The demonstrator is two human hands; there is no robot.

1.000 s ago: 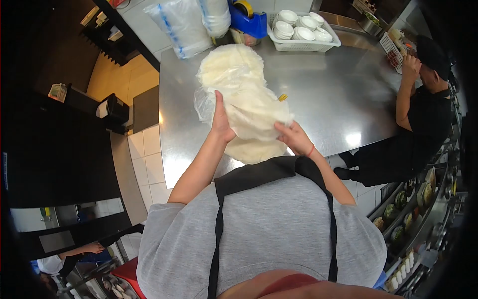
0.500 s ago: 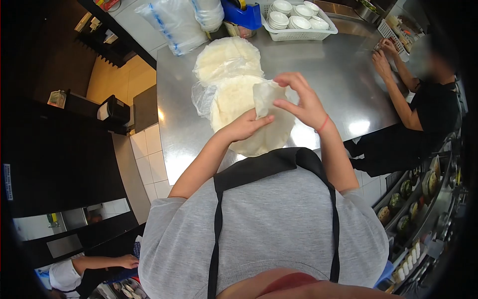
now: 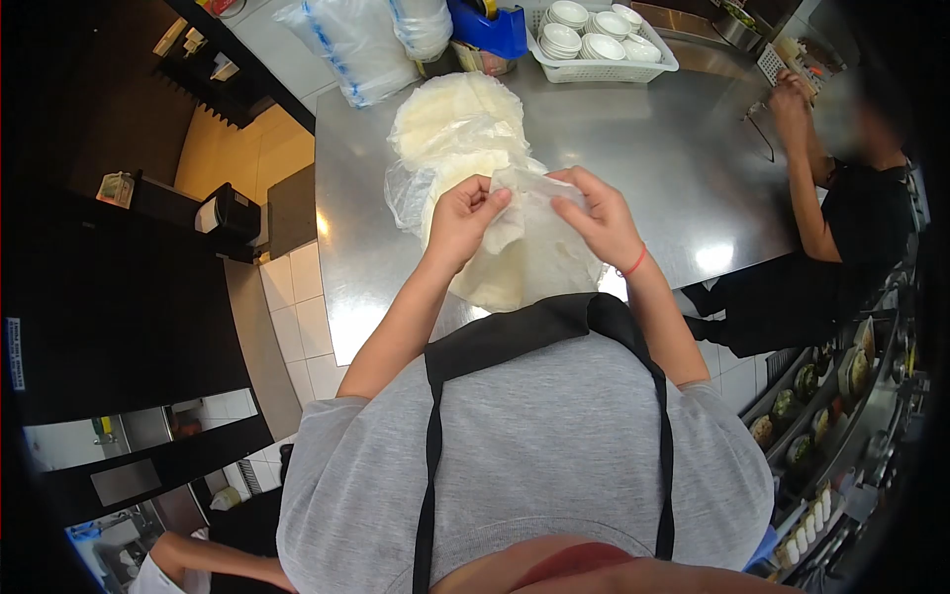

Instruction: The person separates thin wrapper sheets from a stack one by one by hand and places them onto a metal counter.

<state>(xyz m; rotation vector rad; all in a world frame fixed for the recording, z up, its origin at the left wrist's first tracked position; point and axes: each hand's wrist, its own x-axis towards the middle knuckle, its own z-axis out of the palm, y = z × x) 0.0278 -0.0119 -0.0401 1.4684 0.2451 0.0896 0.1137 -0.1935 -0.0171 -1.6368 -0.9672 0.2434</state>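
Between my two hands hangs a thin, pale, translucent sheet (image 3: 534, 213). My left hand (image 3: 463, 220) pinches its left edge between thumb and fingers. On the other side, my right hand (image 3: 602, 220), with a red band at the wrist, pinches the upper right edge. Beneath the hands lies a stack of round, whitish sheets (image 3: 485, 282), partly covered by the raised one. Farther back is a second round pile (image 3: 465, 104), with crumpled clear plastic (image 3: 404, 193) around and between the piles.
The steel table (image 3: 643, 129) carries plastic bags (image 3: 351, 49), a blue tape dispenser (image 3: 490, 32) and a white basket (image 3: 604, 71) of small dishes along its back. A co-worker (image 3: 841, 188) stands at the right end; another person's arm (image 3: 223, 559) shows at lower left.
My left hand has risen and taken the sheet's left edge. My right hand has lowered slightly, its fingers closing on the sheet. The co-worker's hands at right have moved upward; the lower-left person has shifted.
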